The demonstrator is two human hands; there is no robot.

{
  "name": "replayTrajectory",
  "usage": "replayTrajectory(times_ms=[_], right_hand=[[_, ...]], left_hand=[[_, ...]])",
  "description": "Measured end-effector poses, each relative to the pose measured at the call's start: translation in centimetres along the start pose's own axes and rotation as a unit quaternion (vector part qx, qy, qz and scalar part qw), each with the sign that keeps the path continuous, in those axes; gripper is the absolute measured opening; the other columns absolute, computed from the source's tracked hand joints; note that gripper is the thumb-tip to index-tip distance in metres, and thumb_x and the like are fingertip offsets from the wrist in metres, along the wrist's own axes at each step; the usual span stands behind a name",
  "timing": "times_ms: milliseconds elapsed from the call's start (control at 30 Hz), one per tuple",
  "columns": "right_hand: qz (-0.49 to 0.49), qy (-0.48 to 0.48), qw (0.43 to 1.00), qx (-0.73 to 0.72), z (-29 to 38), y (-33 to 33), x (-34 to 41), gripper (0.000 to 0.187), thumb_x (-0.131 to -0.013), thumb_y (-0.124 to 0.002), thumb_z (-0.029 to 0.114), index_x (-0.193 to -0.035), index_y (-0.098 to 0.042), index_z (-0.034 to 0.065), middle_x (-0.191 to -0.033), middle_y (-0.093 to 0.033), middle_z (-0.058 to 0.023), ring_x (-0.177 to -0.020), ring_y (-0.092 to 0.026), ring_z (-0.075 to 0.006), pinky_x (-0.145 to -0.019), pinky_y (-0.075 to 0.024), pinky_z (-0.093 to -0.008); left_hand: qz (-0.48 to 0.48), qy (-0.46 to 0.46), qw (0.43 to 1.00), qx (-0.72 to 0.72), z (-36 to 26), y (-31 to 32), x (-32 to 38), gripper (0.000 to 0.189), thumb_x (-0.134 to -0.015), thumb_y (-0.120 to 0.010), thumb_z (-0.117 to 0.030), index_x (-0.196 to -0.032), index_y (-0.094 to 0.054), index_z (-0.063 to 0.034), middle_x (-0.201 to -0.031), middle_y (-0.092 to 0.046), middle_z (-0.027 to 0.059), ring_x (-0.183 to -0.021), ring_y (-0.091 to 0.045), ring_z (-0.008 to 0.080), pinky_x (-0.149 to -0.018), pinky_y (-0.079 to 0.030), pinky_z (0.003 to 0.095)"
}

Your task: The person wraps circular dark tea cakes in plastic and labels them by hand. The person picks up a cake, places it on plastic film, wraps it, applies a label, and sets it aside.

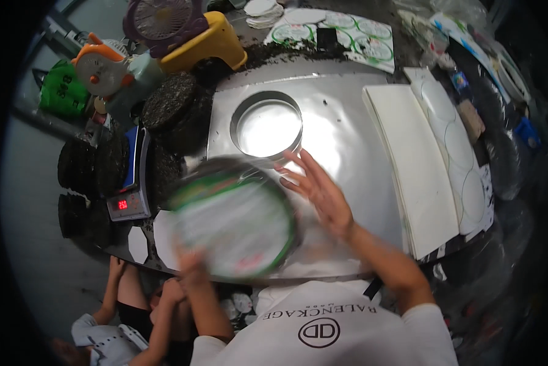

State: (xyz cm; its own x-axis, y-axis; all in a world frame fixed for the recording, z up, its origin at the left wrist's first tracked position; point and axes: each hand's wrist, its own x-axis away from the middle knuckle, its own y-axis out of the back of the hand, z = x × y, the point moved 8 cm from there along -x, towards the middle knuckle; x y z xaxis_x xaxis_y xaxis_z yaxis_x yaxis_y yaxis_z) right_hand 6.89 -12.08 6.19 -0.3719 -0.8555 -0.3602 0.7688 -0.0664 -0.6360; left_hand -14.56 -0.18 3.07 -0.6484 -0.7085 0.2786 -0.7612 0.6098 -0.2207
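My left hand [192, 265] grips the lower left edge of a round, flat package [237, 224] with a green-edged printed label and a dark rim; it is blurred by motion and tilted. Just right of the package, my right hand [317, 194] is raised with its fingers spread and nothing in them. Beyond my right fingertips a round metal ring mould [234, 126] rests on the shiny metal sheet [370, 183]. A few dark crumbs dot the sheet.
Digital scale [130, 203], dark pressed cakes [169, 100] and white paper pieces [138, 244] lie left. Stacked white sheets [416, 174] lie right. Behind are a yellow stool [205, 43], small fans [101, 73], printed labels [374, 48] and dark loose flakes [269, 54]. Another person [114, 329] sits at lower left.
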Motion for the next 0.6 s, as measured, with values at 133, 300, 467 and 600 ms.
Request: replayTrajectory(times_ms=[133, 300, 467, 600], right_hand=[[-0.026, 0.153, 0.757, 0.634, -2.3, 3.6, -8.2, 0.064, -0.083, -0.078, 0.032, -0.138, -0.058, 0.0077, -0.142, -0.055, -0.0187, -0.142, -0.042, -0.0385, -0.119, -0.0284, -0.0538], [0.143, -0.012, 0.495, 0.857, -8.2, 9.1, -6.8, 0.028, -0.083, -0.075, 0.031, -0.103, -0.073, 0.0115, -0.095, -0.066, -0.0083, -0.112, -0.059, -0.0299, -0.113, -0.0264, -0.0704], [-0.134, -0.109, 0.912, 0.372, 6.3, 10.3, -0.7, 0.011, -0.083, -0.072, 0.011, -0.08, -0.064, 0.0048, -0.09, -0.068, -0.0116, -0.091, -0.065, -0.0238, -0.091, -0.0504, -0.0428], [0.125, -0.242, 0.925, 0.263, 6.2, -1.6, 5.6, 0.006, -0.087, -0.069, 0.01, -0.085, -0.066, 0.0056, -0.097, -0.07, -0.0083, -0.099, -0.066, -0.0243, -0.098, -0.0491, -0.0461]], left_hand=[[0.143, -0.148, 0.907, -0.367, -5.7, -4.9, 4.1, 0.083, -0.068, -0.088, -0.018, -0.141, -0.054, 0.0002, -0.138, -0.061, 0.019, -0.124, -0.062, 0.0385, -0.106, -0.049, 0.0517], [0.243, -0.347, 0.704, -0.57, 8.1, -4.6, 1.5, 0.059, -0.07, -0.087, -0.027, -0.121, -0.068, -0.0047, -0.128, -0.067, 0.0119, -0.125, -0.06, 0.0374, -0.107, -0.046, 0.0493], [0.196, -0.346, 0.766, -0.505, 6.9, -7.9, -0.4, 0.028, -0.077, -0.083, -0.02, -0.091, -0.066, -0.0025, -0.101, -0.068, 0.0123, -0.095, -0.065, 0.0358, -0.087, -0.052, 0.041], [0.189, -0.01, 0.948, -0.255, 5.8, -7.5, -10.5, 0.022, -0.094, -0.071, -0.02, -0.083, -0.068, -0.0009, -0.063, -0.055, 0.002, -0.06, -0.052, 0.0121, -0.054, -0.039, 0.0284]])
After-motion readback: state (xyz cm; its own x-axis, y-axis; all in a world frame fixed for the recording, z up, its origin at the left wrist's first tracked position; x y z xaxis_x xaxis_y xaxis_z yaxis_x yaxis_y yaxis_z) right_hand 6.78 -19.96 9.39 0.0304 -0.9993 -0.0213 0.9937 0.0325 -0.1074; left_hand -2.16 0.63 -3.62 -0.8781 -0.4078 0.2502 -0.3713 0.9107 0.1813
